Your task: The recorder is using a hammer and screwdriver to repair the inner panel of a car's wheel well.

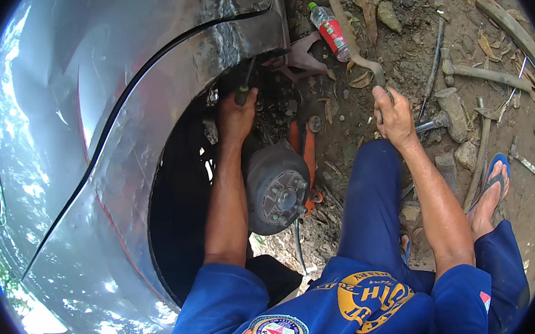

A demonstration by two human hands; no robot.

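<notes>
My left hand [236, 117] is inside the dark wheel arch, closed around the handle of a screwdriver-like tool [242, 95]. Its thin shaft points up at the arch's edge; the tip is hard to make out. Below and right of that hand sits a wheel hub with a rusty drum [281, 196], its studs showing. My right hand [398, 117], above my knee, is closed around the lower end of a long, bent brown bar [348, 38]. Whether the bar is wood or metal I cannot tell. The bare, scuffed car body panel [140, 107] curves along the left.
An orange jack [309, 151] stands behind the drum, near a reddish metal stand [304, 58]. A plastic bottle [329, 32] with a green cap lies on the dirt. Hammers, one with a wooden handle [491, 75], sticks and stones are scattered on the right beside my sandalled foot [490, 194].
</notes>
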